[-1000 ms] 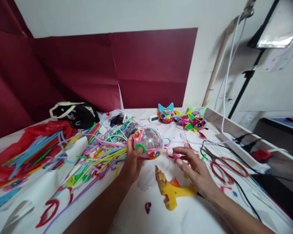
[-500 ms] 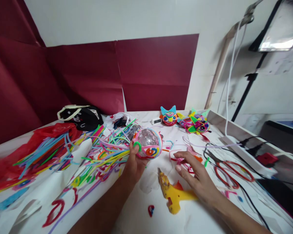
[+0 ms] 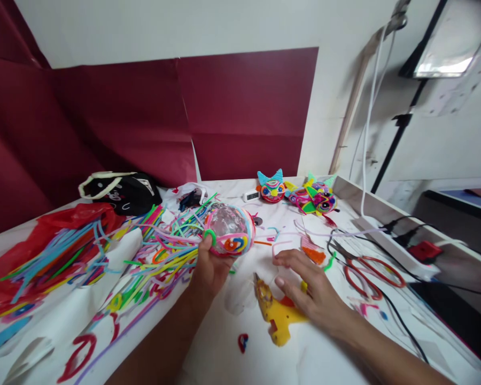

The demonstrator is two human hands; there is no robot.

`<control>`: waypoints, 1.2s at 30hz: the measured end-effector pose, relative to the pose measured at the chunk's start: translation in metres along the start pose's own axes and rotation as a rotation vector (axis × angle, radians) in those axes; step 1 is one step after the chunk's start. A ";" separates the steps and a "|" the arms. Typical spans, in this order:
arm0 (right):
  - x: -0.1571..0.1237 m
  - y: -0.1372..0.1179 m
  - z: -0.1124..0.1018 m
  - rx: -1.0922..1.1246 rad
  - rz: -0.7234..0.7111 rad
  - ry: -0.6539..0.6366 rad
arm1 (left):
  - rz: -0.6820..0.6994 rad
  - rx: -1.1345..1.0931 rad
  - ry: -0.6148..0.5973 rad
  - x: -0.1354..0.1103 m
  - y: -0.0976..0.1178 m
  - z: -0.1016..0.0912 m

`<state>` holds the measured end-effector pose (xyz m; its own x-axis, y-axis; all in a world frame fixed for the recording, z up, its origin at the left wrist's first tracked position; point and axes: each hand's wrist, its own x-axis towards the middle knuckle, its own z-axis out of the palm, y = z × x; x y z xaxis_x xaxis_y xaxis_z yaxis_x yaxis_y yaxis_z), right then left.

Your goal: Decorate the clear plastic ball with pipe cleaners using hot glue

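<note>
A: We log our left hand (image 3: 209, 267) grasping the clear ball (image 3: 229, 230) wrapped in coloured strips. The fingers curl under it, the thumb sits on its green ring, and it is held above the middle of the table (image 3: 224, 355).
B: And our right hand (image 3: 310, 293)?
A: Fingers loose and spread, gripping nothing. The palm is over the yellow glue gun (image 3: 276, 321), near-right of the ball. Red scissors (image 3: 364, 270) lie farther right.

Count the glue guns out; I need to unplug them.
1: the yellow glue gun lies on the table, partly under the right hand. The strip piles could hide another.
</note>
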<state>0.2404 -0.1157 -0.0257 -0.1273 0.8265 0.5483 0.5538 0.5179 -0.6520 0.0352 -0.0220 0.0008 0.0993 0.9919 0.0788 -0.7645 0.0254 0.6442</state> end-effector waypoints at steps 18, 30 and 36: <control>0.002 -0.003 0.004 -0.172 -0.193 -0.293 | 0.076 0.028 0.126 0.016 0.009 -0.004; 0.007 -0.007 0.004 -0.202 -0.252 -0.323 | 0.017 0.060 0.170 0.019 -0.002 -0.005; 0.007 -0.008 0.006 -0.251 -0.254 -0.357 | -0.012 0.079 0.128 0.021 -0.003 -0.012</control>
<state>0.2307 -0.1125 -0.0198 -0.5331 0.7280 0.4311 0.6438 0.6796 -0.3515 0.0323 0.0006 -0.0087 0.0223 0.9995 -0.0243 -0.7109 0.0330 0.7025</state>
